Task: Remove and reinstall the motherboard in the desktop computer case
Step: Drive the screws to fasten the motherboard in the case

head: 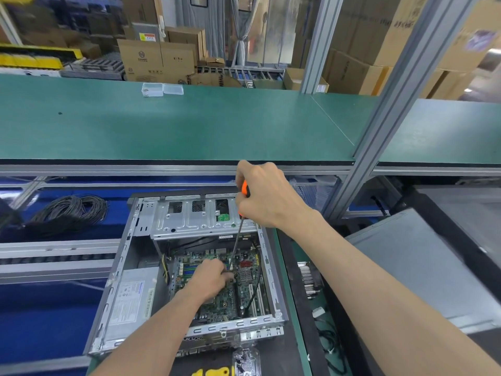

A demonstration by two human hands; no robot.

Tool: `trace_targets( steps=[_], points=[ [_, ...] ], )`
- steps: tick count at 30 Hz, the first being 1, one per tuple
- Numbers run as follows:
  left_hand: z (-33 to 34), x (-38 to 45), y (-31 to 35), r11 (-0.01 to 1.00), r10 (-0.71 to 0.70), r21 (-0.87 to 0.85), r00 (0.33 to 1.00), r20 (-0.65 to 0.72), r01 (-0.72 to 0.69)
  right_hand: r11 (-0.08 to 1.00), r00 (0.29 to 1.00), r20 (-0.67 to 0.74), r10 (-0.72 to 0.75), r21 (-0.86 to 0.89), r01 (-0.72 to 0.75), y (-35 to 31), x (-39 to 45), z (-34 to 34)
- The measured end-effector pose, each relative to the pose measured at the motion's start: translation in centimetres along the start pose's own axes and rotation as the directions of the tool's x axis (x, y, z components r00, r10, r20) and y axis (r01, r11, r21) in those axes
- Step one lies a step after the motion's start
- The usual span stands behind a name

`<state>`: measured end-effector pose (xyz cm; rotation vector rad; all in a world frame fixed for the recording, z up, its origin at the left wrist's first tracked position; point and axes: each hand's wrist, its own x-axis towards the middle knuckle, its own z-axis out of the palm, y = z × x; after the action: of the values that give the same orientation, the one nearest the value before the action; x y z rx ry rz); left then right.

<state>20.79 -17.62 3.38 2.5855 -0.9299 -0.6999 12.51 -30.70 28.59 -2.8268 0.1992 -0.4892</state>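
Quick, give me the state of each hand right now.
Left hand: fingers curled down at the screwdriver tip on the motherboard; any hold is hidden.
Right hand: grips the orange-handled screwdriver.

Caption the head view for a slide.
Right hand drives an orange-handled screwdriver into the motherboard; left hand steadies near its tip.

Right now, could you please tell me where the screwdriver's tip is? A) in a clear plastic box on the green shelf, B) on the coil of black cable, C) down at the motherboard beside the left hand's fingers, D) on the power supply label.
C: the right hand grips the orange-handled screwdriver, whose shaft runs down to the motherboard next to the left hand.
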Motion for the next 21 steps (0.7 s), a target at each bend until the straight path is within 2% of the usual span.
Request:
trace_targets(
  steps=[3, 7, 10, 11, 13, 15, 16, 19, 21],
  points=[
    [0.0, 0.0, -0.1, 1.000, 0.027, -0.011, 0.999, -0.029, -0.028, 1.000, 1.000, -0.008, 0.015, -0.002, -0.015, 0.1, 0.2, -0.4],
    [0.0, -0.4, -0.7, 0.996, -0.084, -0.035, 0.995, -0.052, 0.082, 0.999, 1.000, -0.024, 0.015, -0.033, -0.016, 0.2, 0.3, -0.6],
    [-0.5, -0.4, -1.4, 0.941, -0.190, -0.297, 0.979, -0.071, 0.161, 0.995, 1.000, -0.025, -0.001, -0.104, -0.002, 0.6, 0.1, -0.3],
    [-0.9, -0.3, -1.4, 0.892, -0.211, -0.420, 0.975, -0.066, 0.165, 0.992, 1.000, -0.015, -0.002, -0.125, 0.000, 0.7, -0.1, -0.1],
    [-1.2, -0.3, -1.4, 0.706, -0.257, -0.681, 0.966, 0.008, 0.193, 0.988, 1.000, -0.001, 0.003, -0.152, -0.003, 0.8, -0.3, 0.2],
    [-1.3, -0.4, -1.5, 0.529, -0.282, -0.814, 0.954, 0.100, 0.241, 0.988, 1.000, 0.005, 0.000, -0.157, 0.000, 0.8, -0.5, 0.5],
    [-1.3, -0.5, -1.6, 0.504, -0.271, -0.827, 0.955, 0.124, 0.250, 0.989, 1.000, 0.002, -0.005, -0.148, 0.006, 0.7, -0.6, 0.7],
    [-1.9, -0.1, -0.9, 0.578, -0.286, -0.764, 0.948, 0.140, 0.287, 0.991, 1.000, 0.005, -0.017, -0.132, 0.018, 0.6, -0.5, 1.1],
    [-2.1, 0.2, -0.7, 0.646, -0.360, -0.687, 0.927, 0.107, 0.331, 0.991, 1.000, 0.017, -0.007, -0.130, 0.009, 0.6, -0.4, 1.3]
  ],
)
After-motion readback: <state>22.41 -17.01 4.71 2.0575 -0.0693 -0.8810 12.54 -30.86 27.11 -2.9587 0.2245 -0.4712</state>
